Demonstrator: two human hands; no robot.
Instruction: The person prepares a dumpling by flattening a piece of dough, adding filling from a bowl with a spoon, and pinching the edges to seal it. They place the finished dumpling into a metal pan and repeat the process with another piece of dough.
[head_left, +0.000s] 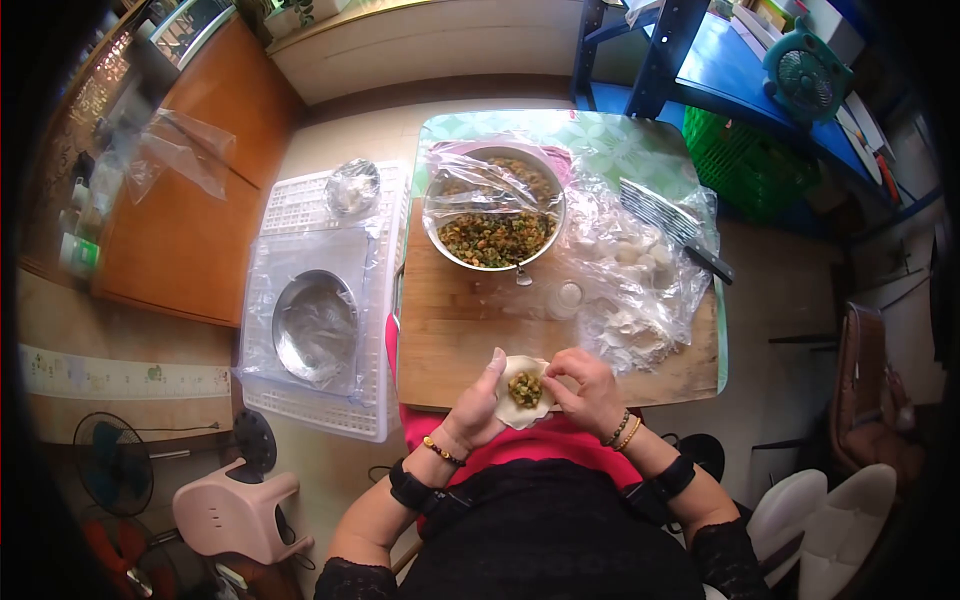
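A round dough wrapper (512, 412) with a heap of chopped filling (525, 390) in its middle lies in my left hand (476, 412), at the near edge of the wooden board (465, 325). The thumb of that hand stands up along the wrapper's left side. My right hand (588, 390) pinches the wrapper's right edge between thumb and fingers. The wrapper is still spread out, its filling exposed. Beyond my hands stands a large bowl of filling (500, 240), partly covered with clear plastic. A metal utensil handle (522, 275) shows at its front rim.
Right of the bowl, plastic film covers pale dough pieces (645, 262) and flour (630, 340). A black-handled knife (708, 263) lies there. A small glass (567, 297) stands mid-board. At left, a steel bowl (315, 325) sits on a white crate (375, 405). A pink stool (235, 510) stands lower left.
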